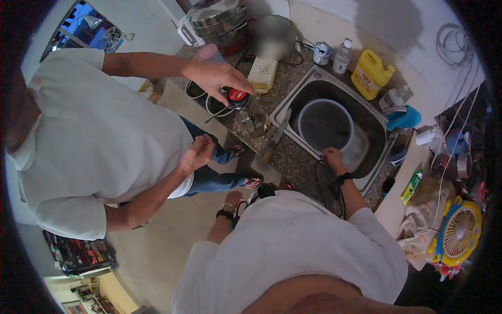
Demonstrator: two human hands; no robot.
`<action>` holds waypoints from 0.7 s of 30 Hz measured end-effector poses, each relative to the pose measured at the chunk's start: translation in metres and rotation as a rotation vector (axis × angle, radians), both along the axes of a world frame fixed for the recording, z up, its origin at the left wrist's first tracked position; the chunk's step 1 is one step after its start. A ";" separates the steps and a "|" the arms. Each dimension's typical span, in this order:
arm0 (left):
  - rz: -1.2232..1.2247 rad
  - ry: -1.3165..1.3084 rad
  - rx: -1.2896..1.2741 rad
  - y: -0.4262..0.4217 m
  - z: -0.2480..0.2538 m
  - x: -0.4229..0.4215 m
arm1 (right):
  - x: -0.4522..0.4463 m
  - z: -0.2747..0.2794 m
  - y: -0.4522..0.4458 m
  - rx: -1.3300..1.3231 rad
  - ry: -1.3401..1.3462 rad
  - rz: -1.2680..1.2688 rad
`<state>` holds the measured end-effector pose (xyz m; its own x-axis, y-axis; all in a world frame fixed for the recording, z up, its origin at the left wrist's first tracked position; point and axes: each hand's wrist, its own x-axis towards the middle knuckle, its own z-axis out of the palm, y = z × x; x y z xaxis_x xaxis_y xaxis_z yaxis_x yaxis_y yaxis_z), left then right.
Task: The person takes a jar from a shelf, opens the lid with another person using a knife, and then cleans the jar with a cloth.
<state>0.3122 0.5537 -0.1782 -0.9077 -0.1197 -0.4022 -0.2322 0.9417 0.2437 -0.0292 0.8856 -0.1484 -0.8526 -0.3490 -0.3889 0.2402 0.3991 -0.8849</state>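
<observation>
My right hand (333,158) is at the near rim of the sink (374,180), with its fingers curled; what they hold, if anything, cannot be made out. Just beyond the fingertips a round tub with a pale rim (349,116) sits inside the sink, its inside dark. A black cable (320,180) hangs beside my right wrist. My left hand (234,199) is low at my side, near a black object (266,189) in front of my shirt; its fingers are too small and partly hidden to read.
A person in a white shirt (104,136) stands at left, one hand (217,78) on the red lid (238,95) of a glass jar (253,119). A knife (282,125) lies beside the sink. A grater (262,73), yellow jug (370,75) and bottle (342,56) stand behind; a yellow fan (459,233) is at right.
</observation>
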 end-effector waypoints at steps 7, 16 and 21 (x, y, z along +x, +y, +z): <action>0.125 0.080 0.471 -0.026 -0.059 0.007 | 0.000 -0.003 0.002 -0.081 -0.013 -0.019; 0.259 0.004 0.243 -0.006 0.138 -0.100 | 0.009 0.016 0.002 -0.148 0.155 -0.033; 0.419 0.332 0.594 0.001 0.106 -0.119 | -0.004 -0.007 0.008 0.017 0.272 0.136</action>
<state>0.1932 0.5546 -0.0722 -0.9180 -0.3280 -0.2228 -0.3657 0.4832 0.7954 -0.0335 0.8934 -0.1559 -0.8724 -0.4622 -0.1590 -0.0616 0.4266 -0.9023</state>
